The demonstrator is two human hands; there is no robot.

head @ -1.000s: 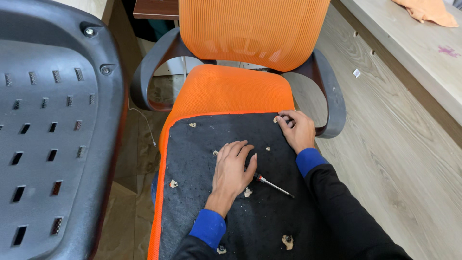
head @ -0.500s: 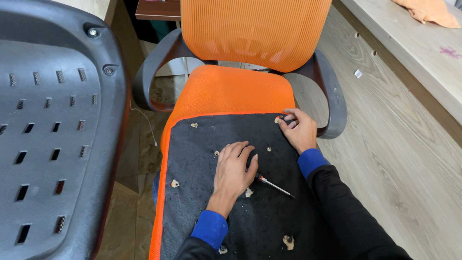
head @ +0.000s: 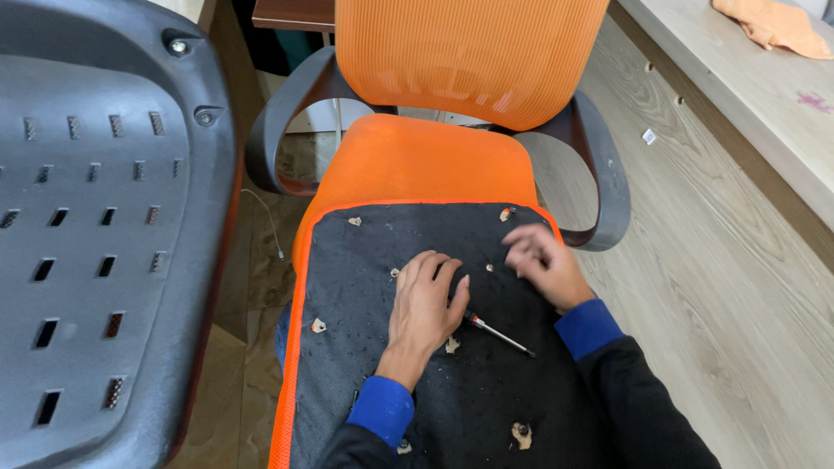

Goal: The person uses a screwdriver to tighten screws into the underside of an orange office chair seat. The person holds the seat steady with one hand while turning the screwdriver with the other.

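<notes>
On black seat pad (head: 365,260), left hand (head: 423,304) lies flat w/ fingers spread, holding nothing, screwdriver (head: 497,331) just beside its thumb; right hand (head: 545,260) blurred nearby, grip can't tell.

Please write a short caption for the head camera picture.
Left hand flat on a black cushion, screwdriver beside it, right hand near.

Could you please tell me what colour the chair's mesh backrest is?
The mesh backrest is orange, seen in the head view.
</notes>
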